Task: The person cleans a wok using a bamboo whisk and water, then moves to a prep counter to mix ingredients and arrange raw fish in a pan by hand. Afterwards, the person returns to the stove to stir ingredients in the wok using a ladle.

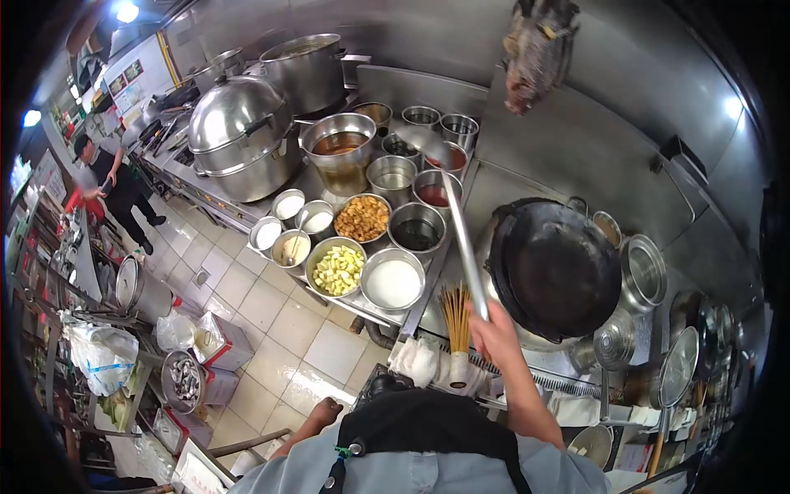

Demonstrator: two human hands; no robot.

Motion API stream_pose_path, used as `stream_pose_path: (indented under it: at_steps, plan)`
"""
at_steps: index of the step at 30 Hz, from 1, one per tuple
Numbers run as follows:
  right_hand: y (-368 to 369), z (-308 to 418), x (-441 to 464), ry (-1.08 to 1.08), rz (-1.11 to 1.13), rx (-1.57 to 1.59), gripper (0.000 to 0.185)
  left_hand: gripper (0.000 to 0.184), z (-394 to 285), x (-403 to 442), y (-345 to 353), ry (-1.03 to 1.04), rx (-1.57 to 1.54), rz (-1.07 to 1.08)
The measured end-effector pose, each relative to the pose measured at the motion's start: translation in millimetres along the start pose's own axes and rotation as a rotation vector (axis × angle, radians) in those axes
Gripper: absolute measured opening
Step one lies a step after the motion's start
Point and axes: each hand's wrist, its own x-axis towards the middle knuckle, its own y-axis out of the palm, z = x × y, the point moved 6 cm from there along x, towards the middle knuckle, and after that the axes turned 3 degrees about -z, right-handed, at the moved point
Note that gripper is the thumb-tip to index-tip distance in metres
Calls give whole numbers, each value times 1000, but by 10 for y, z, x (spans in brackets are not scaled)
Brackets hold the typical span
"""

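A long-handled metal ladle [466, 239] is in my right hand [497, 336], its fingers wrapped round the handle's lower end. The ladle's bowl is over the metal pots of sauces, close to a pot of red liquid [431, 188]. My left hand [327, 409] hangs low by my body, away from the counter, with its fingers curled; whether it holds anything is hidden. To the right of the ladle rests a large black wok [562, 270]. Bowls of yellow cubes [337, 268], brown fried pieces [362, 218] and white powder [392, 283] stand left of the handle.
A bamboo brush [456, 317] and white cloths [414, 361] lie at the front edge. Large steel pots [239, 138] stand at the back left. Dark meat [539, 53] hangs above. Strainers [679, 366] sit at the right. Another person [115, 181] stands far left.
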Motion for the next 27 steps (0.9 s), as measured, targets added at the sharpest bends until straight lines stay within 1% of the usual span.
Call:
stream_pose_path:
  at_steps: [1, 2, 3, 4, 5, 6, 7, 8, 9, 11, 12, 13, 14, 15, 16, 18, 20, 22, 23, 26, 27]
  plan:
    - [301, 209, 292, -20, 48, 30, 31, 52, 35, -3, -73, -24, -14, -87]
    - [576, 352, 601, -33, 99, -92, 33, 52, 52, -18, -105, -22, -55, -100]
    - [842, 508, 894, -53, 154, -53, 33, 52, 94, -31, -142, -20, -92, -113]
    - [1061, 709, 1155, -36, 178, -24, 30, 52, 163, -38, -173, -18, -127, -125]
    - [1266, 939, 1428, -125, 153, -129, 20, 52, 235, -85, -157, -60, -183, -104]
    - [1452, 1141, 1625, -130, 145, -219, 12, 52, 217, -153, -175, 29, -154, -90]
    - [1609, 1275, 1840, -125, 156, -311, 12, 53, 268, -201, -172, -11, -174, -111]
    - [1760, 1331, 2063, -117, 182, -322, 13, 54, 330, -245, -157, -53, -192, -132]
    - [1928, 1460, 2068, -43, 164, -316, 9, 55, 408, -266, -126, -86, -183, -108]
    - [2125, 1428, 2365, 148, 220, -118, 10, 57, 660, -175, 39, -148, -165, -67]
    - [2199, 1429, 2455, 239, 249, -21, 12, 58, 905, -29, 241, -132, -202, -74]
    - [2235, 1506, 2381, 343, 290, 140, 15, 59, 1090, 79, 396, -117, -239, -79]
    - [2264, 1540, 2425, 412, 387, 368, 6, 60, 1183, 129, 481, -101, -275, -84]
    - [2249, 1524, 2459, 446, 433, 522, 8, 63, 1171, 141, 482, -92, -278, -68]
    - [2223, 1507, 2488, 478, 479, 678, 16, 60, 1209, 86, 465, -104, -247, -92]
    - [2170, 1529, 2358, 477, 583, 870, 21, 53, 1111, -151, 290, -128, -186, -138]
    - [2012, 1535, 2140, 486, 677, 1045, 27, 44, 890, -136, 176, 12, 17, -44]
    - [1750, 1594, 1810, 497, 757, 1200, 35, 36, 592, -260, 1, 96, 105, -48]
    - [1586, 1611, 1596, 507, 772, 1277, 39, 33, 388, -413, -106, 111, 88, -98]
    - [989, 1609, 949, 485, 802, 1338, 40, 44, 355, -387, -24, -102, -167, -253]
    - [749, 1582, 731, 476, 798, 1342, 40, 51, 189, -432, -41, -158, -162, -219]
